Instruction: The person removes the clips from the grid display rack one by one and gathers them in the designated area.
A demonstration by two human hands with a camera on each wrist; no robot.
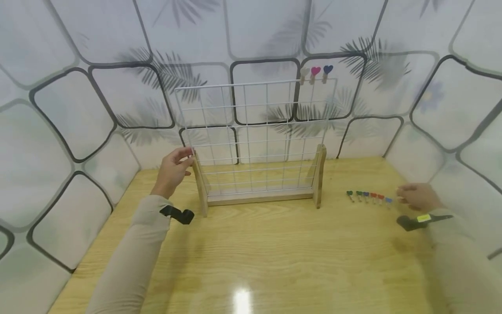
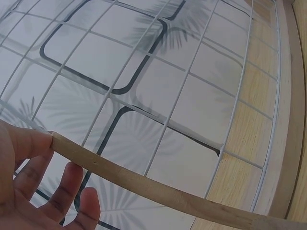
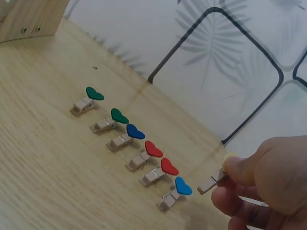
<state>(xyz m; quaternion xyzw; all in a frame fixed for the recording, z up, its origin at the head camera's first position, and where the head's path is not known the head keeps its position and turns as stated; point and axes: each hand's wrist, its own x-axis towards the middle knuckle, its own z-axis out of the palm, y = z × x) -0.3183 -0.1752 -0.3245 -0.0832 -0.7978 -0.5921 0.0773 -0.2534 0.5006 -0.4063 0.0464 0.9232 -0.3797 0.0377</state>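
Note:
A white wire grid rack (image 1: 266, 125) stands upright in a wooden base. My left hand (image 1: 174, 170) pinches the top of its left wooden post (image 2: 129, 178) between thumb and forefinger, while the other fingers stay loosely bent. My right hand (image 1: 420, 196) is at the far right, pinching a small wooden clothespin (image 3: 211, 183) with a yellow heart mostly hidden under the thumb. Beside that hand, several heart clothespins lie in a row on the table, among them a light blue one (image 3: 175, 192), a red one (image 3: 153, 175) and a green one (image 3: 86, 101).
Clipped to the grid's top right are a white heart clothespin (image 1: 303, 75), a pink one (image 1: 315, 74) and a dark blue one (image 1: 327, 73). The wooden table (image 1: 274, 253) meets patterned walls (image 1: 266, 35) behind and at both sides.

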